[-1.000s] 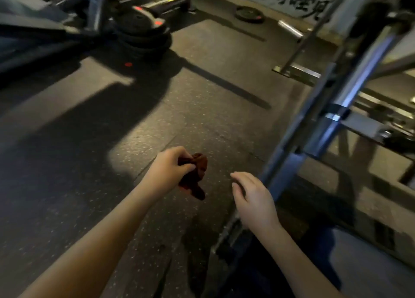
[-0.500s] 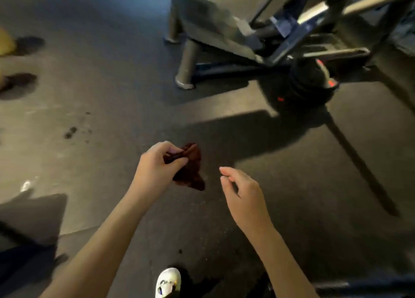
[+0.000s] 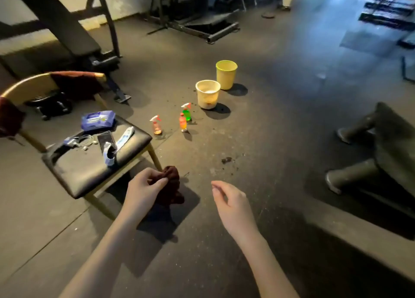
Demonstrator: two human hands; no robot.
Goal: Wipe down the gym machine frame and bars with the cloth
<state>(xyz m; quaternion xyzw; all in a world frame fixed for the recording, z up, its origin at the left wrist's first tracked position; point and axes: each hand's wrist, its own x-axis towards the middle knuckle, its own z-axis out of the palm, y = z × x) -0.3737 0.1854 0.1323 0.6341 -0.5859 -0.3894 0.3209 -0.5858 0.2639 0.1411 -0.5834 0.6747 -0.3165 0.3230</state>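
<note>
- The left hand (image 3: 143, 188) pinches the dark red cloth (image 3: 171, 184) in a bunch, thumb and fingers curled round it. It is held over the floor (image 3: 269, 145), just beside the front corner of the chair (image 3: 89, 176), and touches no frame or bar.
- The right hand (image 3: 231, 202) hangs loosely curled and holds nothing.
- The step looks like fetching cleaner: the spray bottles (image 3: 186, 113) and buckets (image 3: 207, 100) stand ahead, well apart from both hands.
- Best to keep the cloth where it is and lift a bottle by the neck with the free right hand.
- Wet the cloth over the floor, away from the small things on the chair seat.
- Open the bunch into a flat pad before returning to the machine (image 3: 391, 138) on the right, so it wraps round the bars.
</note>
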